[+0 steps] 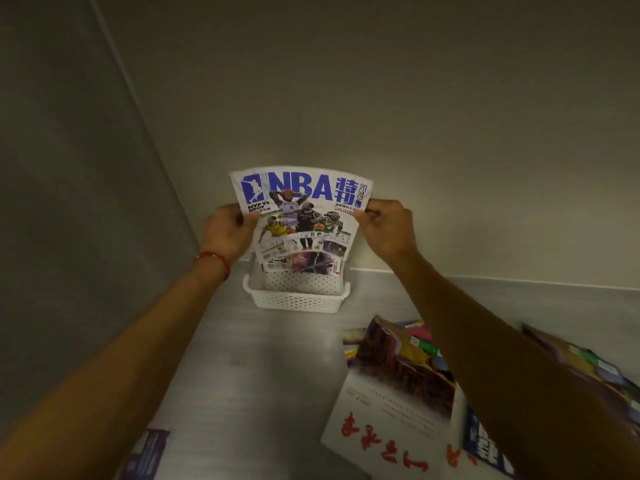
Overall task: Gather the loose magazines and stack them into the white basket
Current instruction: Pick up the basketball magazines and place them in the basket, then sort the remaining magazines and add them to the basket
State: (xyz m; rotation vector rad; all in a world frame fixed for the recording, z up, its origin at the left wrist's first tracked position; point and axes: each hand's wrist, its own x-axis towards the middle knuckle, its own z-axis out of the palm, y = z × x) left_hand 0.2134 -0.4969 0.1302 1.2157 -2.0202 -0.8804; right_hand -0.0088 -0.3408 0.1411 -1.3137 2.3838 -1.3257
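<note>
Both hands gripped the NBA magazine (302, 216) upright by its side edges, left hand (227, 233) on the left, right hand (386, 230) on the right. Its lower end sat in the white basket (294, 301) at the far wall; loose magazines (398, 386) lay near right.

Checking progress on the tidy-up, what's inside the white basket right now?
The white perforated plastic basket shows only its bare inner back wall. The NBA magazine, held upright by both hands, hides the rest, and whether its bottom edge is inside yet.

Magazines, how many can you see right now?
About 5: NBA magazine held over the basket, one bottom left, and a pile of about three at right; more may be hidden.
</note>
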